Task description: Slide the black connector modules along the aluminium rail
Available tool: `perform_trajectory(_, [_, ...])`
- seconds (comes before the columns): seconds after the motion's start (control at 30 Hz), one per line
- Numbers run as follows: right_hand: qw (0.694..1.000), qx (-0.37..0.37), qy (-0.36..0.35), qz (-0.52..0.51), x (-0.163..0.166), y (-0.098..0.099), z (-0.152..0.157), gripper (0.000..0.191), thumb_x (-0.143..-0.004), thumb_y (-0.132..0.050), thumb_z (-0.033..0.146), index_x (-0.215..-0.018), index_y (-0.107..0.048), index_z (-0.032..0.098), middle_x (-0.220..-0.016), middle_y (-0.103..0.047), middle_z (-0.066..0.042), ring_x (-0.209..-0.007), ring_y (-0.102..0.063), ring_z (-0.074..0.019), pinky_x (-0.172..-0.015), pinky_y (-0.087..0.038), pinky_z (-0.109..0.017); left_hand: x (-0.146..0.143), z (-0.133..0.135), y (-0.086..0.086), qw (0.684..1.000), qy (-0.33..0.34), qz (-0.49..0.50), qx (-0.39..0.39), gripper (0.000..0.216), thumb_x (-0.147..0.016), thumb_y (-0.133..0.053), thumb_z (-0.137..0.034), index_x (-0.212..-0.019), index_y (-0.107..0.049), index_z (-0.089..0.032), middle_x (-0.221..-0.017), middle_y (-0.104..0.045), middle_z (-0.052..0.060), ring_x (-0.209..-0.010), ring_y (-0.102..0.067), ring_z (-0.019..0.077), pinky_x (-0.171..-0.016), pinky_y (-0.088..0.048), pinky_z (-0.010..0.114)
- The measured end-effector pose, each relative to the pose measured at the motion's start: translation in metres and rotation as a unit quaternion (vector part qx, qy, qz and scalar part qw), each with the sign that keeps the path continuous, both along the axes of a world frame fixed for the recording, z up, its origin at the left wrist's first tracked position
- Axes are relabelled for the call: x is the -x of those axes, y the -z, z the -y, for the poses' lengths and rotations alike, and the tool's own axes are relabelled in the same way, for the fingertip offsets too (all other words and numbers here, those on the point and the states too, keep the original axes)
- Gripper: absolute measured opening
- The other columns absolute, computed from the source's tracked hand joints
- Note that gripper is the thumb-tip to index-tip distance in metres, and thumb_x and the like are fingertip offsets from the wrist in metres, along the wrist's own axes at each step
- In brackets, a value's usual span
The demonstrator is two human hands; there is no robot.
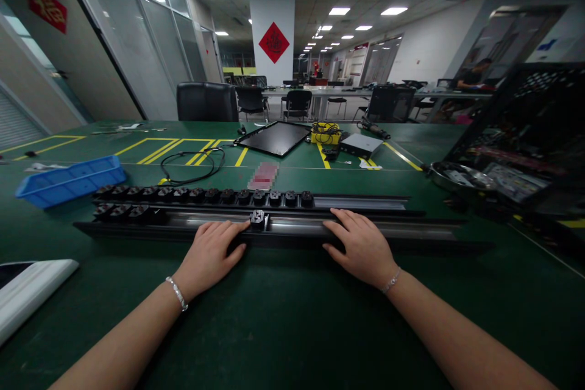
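Observation:
Two long black rails lie across the green table in front of me. The near rail [411,230] has a few black socket modules at its left end and one single module [257,218] in the middle. My left hand [209,255] lies flat on the near rail, fingers stretched toward that single module. My right hand [361,245] rests flat on the same rail to the right, fingers spread. Neither hand holds anything. The far rail [361,202] carries a row of several black socket modules [205,195] along its left half.
A blue plastic tray [68,180] stands at the left, a white device [27,292] at the near left edge. Behind the rails lie a black cable [192,164], a dark flat panel [274,137], a yellow box [325,133] and a grey box [361,145]. A black crate [525,134] stands at the right.

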State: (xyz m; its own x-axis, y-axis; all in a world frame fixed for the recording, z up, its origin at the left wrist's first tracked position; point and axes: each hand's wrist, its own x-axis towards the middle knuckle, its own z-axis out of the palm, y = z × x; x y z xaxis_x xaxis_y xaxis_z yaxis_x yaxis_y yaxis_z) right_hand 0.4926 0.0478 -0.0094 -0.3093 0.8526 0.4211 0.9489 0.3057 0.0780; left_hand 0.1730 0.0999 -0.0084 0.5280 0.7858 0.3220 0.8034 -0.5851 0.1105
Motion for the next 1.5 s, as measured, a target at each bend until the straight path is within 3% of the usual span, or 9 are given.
perform_trajectory(1.13, [1.000, -0.008, 0.001, -0.003, 0.0005, -0.0006, 0.0003, 0.041, -0.082, -0.052, 0.043, -0.115, -0.062, 0.020, -0.131, -0.053, -0.014, -0.119, -0.046, -0.0284, -0.098, -0.037, -0.045, -0.0022, 0.0013, -0.0050, 1.000, -0.007, -0.020, 0.020, 0.043, -0.087, -0.046, -0.034, -0.130, -0.045, -0.036, -0.094, -0.061, 0.001, -0.089, -0.055, 0.0199, -0.083, -0.036, 0.038])
perform_trajectory(1.5, [1.000, -0.012, -0.002, -0.002, 0.0004, 0.0007, -0.0004, 0.042, -0.081, -0.053, 0.043, -0.115, -0.061, 0.020, -0.131, -0.053, -0.014, -0.119, -0.047, -0.0287, -0.097, -0.037, -0.045, -0.0051, 0.0021, -0.0036, 1.000, -0.020, -0.021, 0.005, 0.041, -0.085, -0.047, -0.033, -0.127, -0.048, -0.033, -0.093, -0.062, 0.002, -0.090, -0.055, 0.0209, -0.085, -0.036, 0.040])
